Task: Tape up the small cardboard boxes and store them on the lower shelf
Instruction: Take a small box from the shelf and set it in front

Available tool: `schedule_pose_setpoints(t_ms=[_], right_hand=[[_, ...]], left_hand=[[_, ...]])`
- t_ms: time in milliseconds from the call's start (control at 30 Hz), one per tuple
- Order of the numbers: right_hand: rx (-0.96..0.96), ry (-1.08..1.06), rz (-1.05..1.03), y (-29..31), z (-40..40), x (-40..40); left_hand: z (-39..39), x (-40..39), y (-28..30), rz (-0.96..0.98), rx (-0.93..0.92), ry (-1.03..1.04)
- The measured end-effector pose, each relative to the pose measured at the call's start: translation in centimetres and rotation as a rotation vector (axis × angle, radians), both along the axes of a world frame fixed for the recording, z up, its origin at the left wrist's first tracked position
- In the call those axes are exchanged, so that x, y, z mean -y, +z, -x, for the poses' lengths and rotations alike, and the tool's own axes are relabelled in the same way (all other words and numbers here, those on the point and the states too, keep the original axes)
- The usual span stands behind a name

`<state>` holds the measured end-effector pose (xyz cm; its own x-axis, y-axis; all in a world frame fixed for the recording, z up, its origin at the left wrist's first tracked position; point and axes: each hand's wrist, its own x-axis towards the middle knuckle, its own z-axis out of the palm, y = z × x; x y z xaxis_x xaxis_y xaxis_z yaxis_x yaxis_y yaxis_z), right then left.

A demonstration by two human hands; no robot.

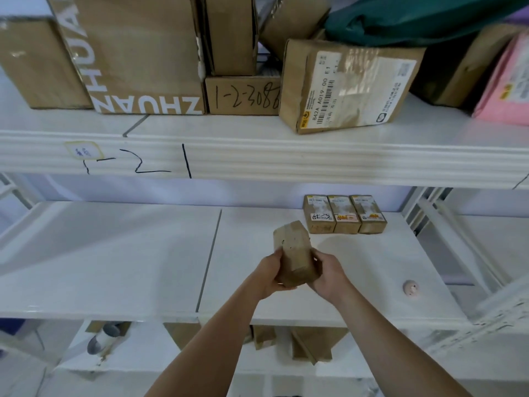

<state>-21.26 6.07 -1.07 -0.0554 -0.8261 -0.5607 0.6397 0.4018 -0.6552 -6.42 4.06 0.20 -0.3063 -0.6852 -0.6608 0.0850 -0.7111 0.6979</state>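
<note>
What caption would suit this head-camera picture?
Both hands, left and right, hold a small cardboard box above the shelf near three stored boxes.

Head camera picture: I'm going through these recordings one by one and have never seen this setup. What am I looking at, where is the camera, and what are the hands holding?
There is no machine here. A person wears a wide-angle camera on the head, so this single head view looks forward and down along their bare forearms at a white shelving unit.

Both hands hold one small cardboard box above the lower shelf: the left hand grips its left side and the right hand its right side.

Further back on that shelf, three small labelled boxes stand side by side. A small round pinkish object lies to the right; what it is cannot be told.

The upper shelf carries bigger cartons, a labelled parcel and a pink package. More cardboard shows, blurred, below.
</note>
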Motion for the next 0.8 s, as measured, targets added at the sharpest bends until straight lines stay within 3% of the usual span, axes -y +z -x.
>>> schedule_pose_setpoints(t_ms=[333, 533, 800], right_hand=[[-0.513, 0.216, -0.109, 0.3, 1.3, -2.9], [-0.438, 0.349, -0.072, 0.7, 2.0, -4.6], [-0.434, 0.374, -0.004, 0.1, 0.4, -6.5]], left_hand=[[1.4, -3.1, -0.7, 0.176, 0.188, 0.026], [0.7, -5.4, -0.2, 0.278, 0.258, 0.022], [-0.6, -6.8, -0.6, 0.196, 0.182, 0.048]])
